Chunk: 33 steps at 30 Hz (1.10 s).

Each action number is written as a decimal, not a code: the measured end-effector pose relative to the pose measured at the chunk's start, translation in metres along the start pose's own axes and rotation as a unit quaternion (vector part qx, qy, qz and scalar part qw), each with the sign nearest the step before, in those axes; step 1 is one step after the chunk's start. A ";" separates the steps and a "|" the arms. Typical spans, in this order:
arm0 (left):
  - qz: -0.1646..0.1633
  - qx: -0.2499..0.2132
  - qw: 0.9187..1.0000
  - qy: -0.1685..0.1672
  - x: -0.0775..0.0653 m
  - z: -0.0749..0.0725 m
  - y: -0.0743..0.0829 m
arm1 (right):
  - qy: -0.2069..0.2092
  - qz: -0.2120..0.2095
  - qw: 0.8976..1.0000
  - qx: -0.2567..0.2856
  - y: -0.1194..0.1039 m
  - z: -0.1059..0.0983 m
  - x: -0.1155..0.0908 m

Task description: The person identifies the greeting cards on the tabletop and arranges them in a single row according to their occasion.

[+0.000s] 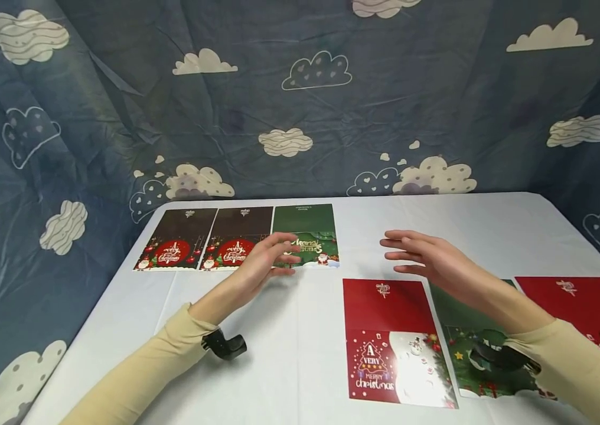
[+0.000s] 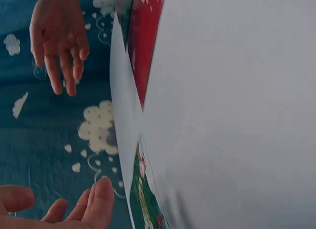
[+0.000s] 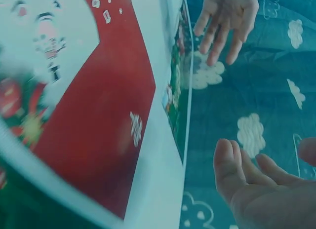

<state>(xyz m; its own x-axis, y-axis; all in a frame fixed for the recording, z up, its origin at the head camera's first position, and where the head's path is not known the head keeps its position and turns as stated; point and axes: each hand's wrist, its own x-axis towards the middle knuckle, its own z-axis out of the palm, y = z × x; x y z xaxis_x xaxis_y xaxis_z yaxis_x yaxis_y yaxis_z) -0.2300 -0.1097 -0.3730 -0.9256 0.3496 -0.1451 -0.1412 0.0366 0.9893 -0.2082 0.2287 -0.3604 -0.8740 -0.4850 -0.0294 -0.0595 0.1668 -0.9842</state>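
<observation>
My left hand (image 1: pixel 260 264) hovers over the table near the back row of Christmas cards, its fingers loosely extended and holding nothing. Behind its fingertips lies a green card (image 1: pixel 304 220), partly covered by them in the head view. My right hand (image 1: pixel 435 254) is held above the table too, palm turned inward, fingers extended, with nothing in it. Below and left of the right forearm lies a red card (image 1: pixel 384 307) with a tree and snowman print. A second green card (image 1: pixel 465 336) lies partly hidden under that forearm. Both wrist views show the two palms facing each other.
Two dark brown and red cards (image 1: pixel 183 223) (image 1: pixel 244 221) lie side by side at the back left. Another red card (image 1: pixel 571 301) lies at the right edge. A white cloth covers the table (image 1: pixel 257 366); a blue cloud-print curtain (image 1: pixel 257 106) hangs behind it.
</observation>
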 end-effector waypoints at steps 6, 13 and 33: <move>0.018 0.019 0.999 -0.035 0.003 0.030 0.003 | -0.002 -0.005 1.000 -0.002 0.004 -0.023 -0.029; 0.015 -0.002 0.997 -0.071 0.007 0.066 -0.005 | -0.003 -0.002 1.000 0.008 0.019 -0.047 -0.060; -0.066 -0.119 0.979 -0.151 -0.018 0.196 -0.026 | 0.080 0.138 0.982 -0.102 0.079 -0.126 -0.148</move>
<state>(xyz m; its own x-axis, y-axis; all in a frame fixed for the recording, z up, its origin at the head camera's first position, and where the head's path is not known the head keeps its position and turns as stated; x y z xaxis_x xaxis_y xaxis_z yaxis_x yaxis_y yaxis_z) -0.1407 0.0669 -0.3932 -0.7531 0.6184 -0.2246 -0.3639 -0.1071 0.9253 -0.1446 0.4220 -0.4122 -0.9342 -0.2580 -0.2463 0.1098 0.4488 -0.8868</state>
